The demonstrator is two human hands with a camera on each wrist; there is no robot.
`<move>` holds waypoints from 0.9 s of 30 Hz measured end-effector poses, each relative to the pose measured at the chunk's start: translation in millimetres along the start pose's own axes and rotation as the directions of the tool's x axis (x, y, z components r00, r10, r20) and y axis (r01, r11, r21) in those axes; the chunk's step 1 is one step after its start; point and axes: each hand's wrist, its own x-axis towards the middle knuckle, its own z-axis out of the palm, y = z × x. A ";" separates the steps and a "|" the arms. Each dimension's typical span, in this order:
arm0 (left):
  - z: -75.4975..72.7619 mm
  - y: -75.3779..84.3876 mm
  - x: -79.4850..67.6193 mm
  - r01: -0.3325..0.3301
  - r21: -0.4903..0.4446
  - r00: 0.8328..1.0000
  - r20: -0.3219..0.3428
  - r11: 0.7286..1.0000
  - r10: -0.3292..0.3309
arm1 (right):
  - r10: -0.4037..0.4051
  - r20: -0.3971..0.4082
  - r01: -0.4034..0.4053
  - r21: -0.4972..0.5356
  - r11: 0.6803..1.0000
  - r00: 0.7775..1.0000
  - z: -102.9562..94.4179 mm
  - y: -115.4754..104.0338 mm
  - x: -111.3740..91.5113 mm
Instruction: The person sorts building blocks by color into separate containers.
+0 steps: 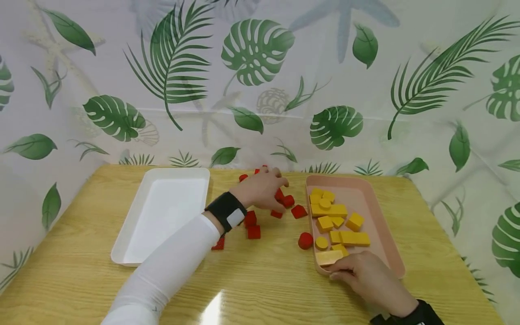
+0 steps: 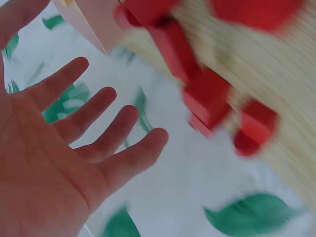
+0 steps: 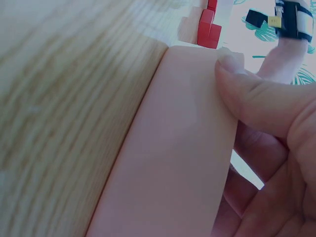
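Over the scattered red blocks (image 1: 253, 232) in the middle of the table reaches my left hand (image 1: 262, 187). Its fingers are spread and hold nothing, as the left wrist view also shows, with red blocks (image 2: 207, 96) beyond the fingertips. My right hand (image 1: 367, 275) grips the near edge of the pink tray (image 1: 386, 225). In the right wrist view the thumb (image 3: 232, 81) lies on the outside of the tray wall (image 3: 168, 138), while the other fingers go over the rim. Yellow blocks (image 1: 355, 238) of several shapes lie along the tray's left side, one beside the right fingertips.
A white tray (image 1: 174, 198) stands on the left of the wooden table (image 1: 260, 280). One round red block (image 1: 305, 240) sits close to the pink tray's left wall. A leaf-patterned cloth (image 1: 264, 113) hangs behind the table and along its sides.
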 end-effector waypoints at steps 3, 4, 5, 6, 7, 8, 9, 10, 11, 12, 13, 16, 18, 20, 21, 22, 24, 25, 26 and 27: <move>1.0 -25.3 -20.1 0.044 -0.043 0.999 0.031 0.998 -0.043 | -0.010 -0.008 0.010 0.007 1.000 1.000 1.8 0.7 -0.3; 2.1 -33.4 -26.1 0.066 -0.055 0.997 0.045 0.996 -0.064 | -0.012 -0.010 0.012 0.008 1.000 1.000 2.1 1.1 -0.3; 3.6 -41.0 -31.5 0.087 -0.060 0.995 0.061 0.994 -0.084 | -0.013 -0.013 0.013 0.006 1.000 1.000 2.3 1.5 -0.4; 5.2 -47.8 -36.3 0.105 -0.064 0.992 0.081 0.992 -0.099 | -0.014 -0.016 0.014 0.005 1.000 1.000 2.4 2.0 -0.6; 7.0 -53.7 -40.6 0.121 -0.065 0.989 0.097 0.991 -0.114 | -0.015 -0.018 0.015 0.004 1.000 1.000 2.5 2.4 -0.7; 9.1 -58.6 -44.4 0.136 -0.070 0.985 0.113 0.988 -0.127 | -0.014 -0.020 0.014 0.004 1.000 1.000 2.5 2.7 -0.9; 11.2 -62.9 -47.6 0.147 -0.070 0.982 0.128 0.987 -0.137 | -0.014 -0.018 0.014 0.006 1.000 1.000 2.5 3.0 -1.1; 13.3 -66.2 -50.2 0.154 -0.071 0.979 0.143 0.985 -0.143 | -0.012 -0.014 0.012 0.008 1.000 1.000 2.5 3.2 -1.3; 15.4 -69.0 -52.4 0.156 -0.076 0.977 0.156 0.985 -0.143 | -0.010 -0.012 0.010 0.009 1.000 1.000 2.5 3.3 -1.3; 17.3 -71.1 -54.3 0.158 -0.084 0.976 0.166 0.984 -0.143 | -0.011 -0.011 0.011 0.011 1.000 1.000 2.6 3.2 -1.4; 19.5 -72.5 -55.7 0.158 -0.085 0.975 0.173 0.984 -0.142 | -0.009 -0.009 0.009 0.010 1.000 1.000 2.4 3.3 -1.6; 23.9 -74.0 -58.3 0.155 -0.095 0.973 0.189 0.983 -0.135 | -0.015 -0.013 0.015 0.010 1.000 1.000 2.4 3.4 -2.4; 26.0 -73.8 -59.3 0.161 -0.098 0.970 0.202 0.982 -0.139 | -0.027 -0.023 0.027 0.011 1.000 0.999 3.1 3.5 -3.1; 26.3 -73.0 -59.6 0.172 -0.108 0.965 0.217 0.979 -0.146 | -0.039 -0.032 0.039 0.010 0.999 0.999 3.9 3.8 -3.5; 26.5 -72.7 -59.4 0.179 -0.112 0.962 0.227 0.977 -0.150 | -0.043 -0.036 0.044 0.011 0.999 0.998 4.1 4.1 -3.8; 26.3 -72.1 -59.2 0.184 -0.115 0.959 0.237 0.976 -0.153 | -0.046 -0.040 0.047 0.013 0.999 0.998 4.4 4.2 -4.0; 25.9 -71.2 -58.9 0.195 -0.122 0.954 0.253 0.973 -0.159 | -0.047 -0.044 0.048 0.021 0.999 0.998 4.5 4.7 -4.2; 25.7 -70.9 -58.7 0.198 -0.123 0.953 0.258 0.972 -0.161 | -0.049 -0.046 0.050 0.026 0.998 0.998 4.5 4.8 -4.2; 25.7 -70.5 -58.6 0.203 -0.128 0.951 0.261 0.971 -0.164 | -0.050 -0.047 0.051 0.030 0.998 0.998 4.5 5.1 -4.3; 26.2 -70.4 -58.4 0.204 -0.132 0.951 0.260 0.970 -0.165 | -0.050 -0.047 0.051 0.034 0.998 0.998 4.5 5.2 -4.5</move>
